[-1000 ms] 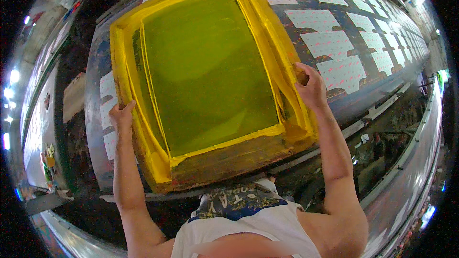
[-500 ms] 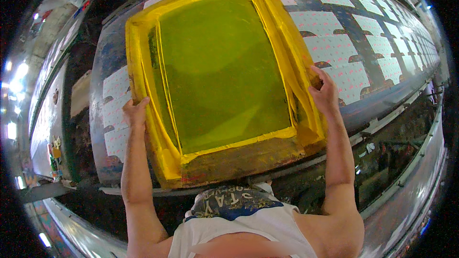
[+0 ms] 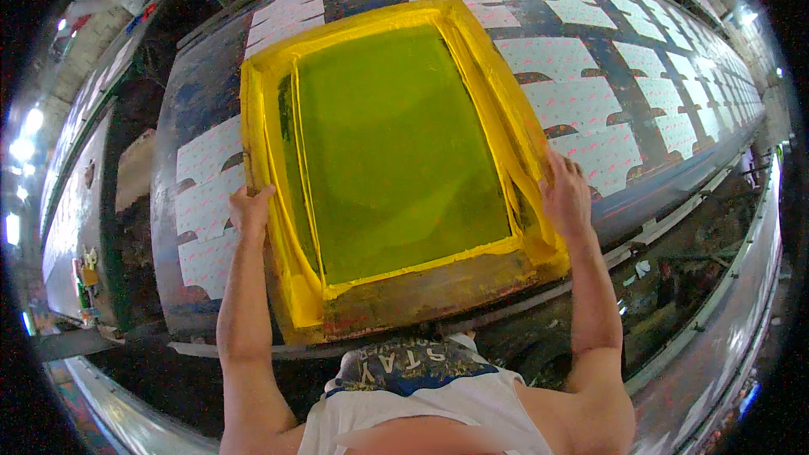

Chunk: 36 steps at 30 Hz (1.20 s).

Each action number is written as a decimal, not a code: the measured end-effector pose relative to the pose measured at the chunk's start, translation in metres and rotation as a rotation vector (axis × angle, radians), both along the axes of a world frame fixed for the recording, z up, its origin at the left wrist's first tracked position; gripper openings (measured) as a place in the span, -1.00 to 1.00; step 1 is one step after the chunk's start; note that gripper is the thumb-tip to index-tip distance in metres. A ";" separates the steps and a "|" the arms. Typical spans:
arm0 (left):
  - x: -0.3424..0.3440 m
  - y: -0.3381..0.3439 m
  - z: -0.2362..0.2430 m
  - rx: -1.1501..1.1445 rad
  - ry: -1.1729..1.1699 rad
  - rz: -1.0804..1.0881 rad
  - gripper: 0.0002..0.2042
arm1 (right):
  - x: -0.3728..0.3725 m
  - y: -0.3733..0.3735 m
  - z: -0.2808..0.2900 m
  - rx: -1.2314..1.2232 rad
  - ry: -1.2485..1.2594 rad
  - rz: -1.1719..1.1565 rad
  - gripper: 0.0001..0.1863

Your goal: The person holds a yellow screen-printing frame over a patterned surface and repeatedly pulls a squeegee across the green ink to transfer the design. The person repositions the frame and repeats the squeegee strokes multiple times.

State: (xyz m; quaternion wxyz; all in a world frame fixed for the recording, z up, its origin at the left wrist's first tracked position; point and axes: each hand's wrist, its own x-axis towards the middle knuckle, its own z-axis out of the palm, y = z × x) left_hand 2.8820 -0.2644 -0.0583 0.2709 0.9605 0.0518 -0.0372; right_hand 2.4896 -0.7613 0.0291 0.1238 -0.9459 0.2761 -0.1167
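A large rectangular screen frame (image 3: 345,312), thickly coated in yellow with a green mesh panel (image 3: 396,152), lies over or just above a long dark table (image 3: 202,84) bearing rows of white patterned pieces (image 3: 581,160). My left hand (image 3: 253,206) is closed on the left side of the frame, its thumb along the outer edge. Opposite it, my right hand (image 3: 565,190) grips the right side, lower fingers partly hidden. Whether the frame's underside touches the table cannot be told from this view.
Metal rails (image 3: 666,211) run along the table's near edge, with dark structure below. At the left are another pale panel (image 3: 76,219) and small yellow items (image 3: 88,274) beside it. More rows of pieces stretch away to the right, and bright lamps show at both rims.
The frame, held in both my hands, has shifted toward me and slightly right and looks smaller, as if lower. More white pieces now show beyond its far edge.
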 end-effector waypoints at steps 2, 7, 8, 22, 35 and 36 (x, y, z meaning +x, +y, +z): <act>0.000 0.007 -0.007 -0.014 0.033 -0.031 -0.40 | -0.019 0.039 0.014 -0.100 -0.041 0.243 -0.23; 0.024 0.035 -0.036 -0.033 -0.003 -0.233 -0.30 | -0.052 0.141 0.038 0.331 0.262 0.819 -0.30; 0.027 0.037 -0.041 -0.107 -0.139 -0.286 -0.30 | -0.055 0.160 0.037 0.205 0.279 0.831 -0.35; 0.021 0.007 -0.055 -0.389 -0.155 -0.209 -0.16 | 0.036 0.227 0.003 0.052 0.567 0.623 -0.46; 0.001 0.001 -0.038 -0.485 -0.291 -0.349 -0.31 | -0.006 0.256 0.023 0.056 0.360 0.541 -0.39; 0.001 0.001 -0.036 -0.587 -0.172 -0.339 -0.29 | -0.007 0.259 0.021 0.022 0.278 0.591 -0.39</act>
